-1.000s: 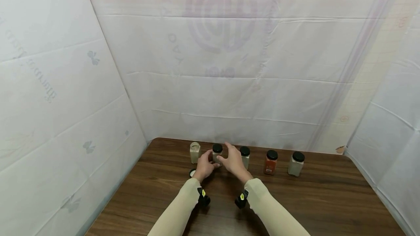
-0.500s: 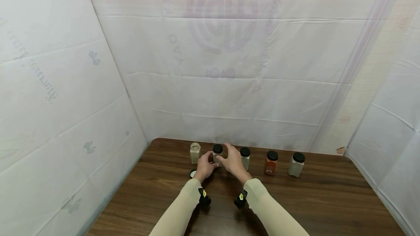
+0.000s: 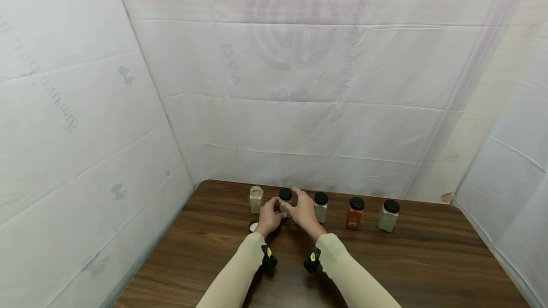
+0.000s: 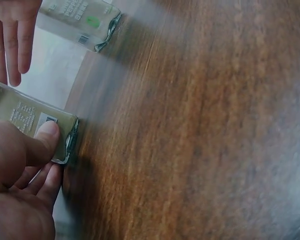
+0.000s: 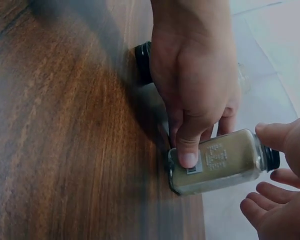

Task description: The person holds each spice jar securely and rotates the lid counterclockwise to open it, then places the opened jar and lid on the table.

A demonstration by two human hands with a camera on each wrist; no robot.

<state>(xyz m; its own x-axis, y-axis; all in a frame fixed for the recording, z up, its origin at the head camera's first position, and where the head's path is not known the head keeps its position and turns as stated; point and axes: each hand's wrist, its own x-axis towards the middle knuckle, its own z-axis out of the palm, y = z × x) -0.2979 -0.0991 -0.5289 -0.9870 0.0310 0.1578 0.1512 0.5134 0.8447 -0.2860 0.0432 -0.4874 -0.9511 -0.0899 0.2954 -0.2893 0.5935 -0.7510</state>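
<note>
A clear glass spice jar of brownish powder, capped with a black lid, stands upright near the table's back edge. My left hand grips it low down, the thumb pressed over the barcode label and the fingers behind. Around the lid end, my right hand is spread, its thumb at the jar's shoulder. The other right fingers stay extended, apart from the glass in the left wrist view.
Left of the hands stands an uncapped jar of pale powder, with a black lid lying in front of it. To the right are a capped pale jar, a red one and another pale one. White sheeting hangs behind the table.
My right fingers have drawn slightly closer to the black lid. The left hand keeps its hold and the jars stay in place.
</note>
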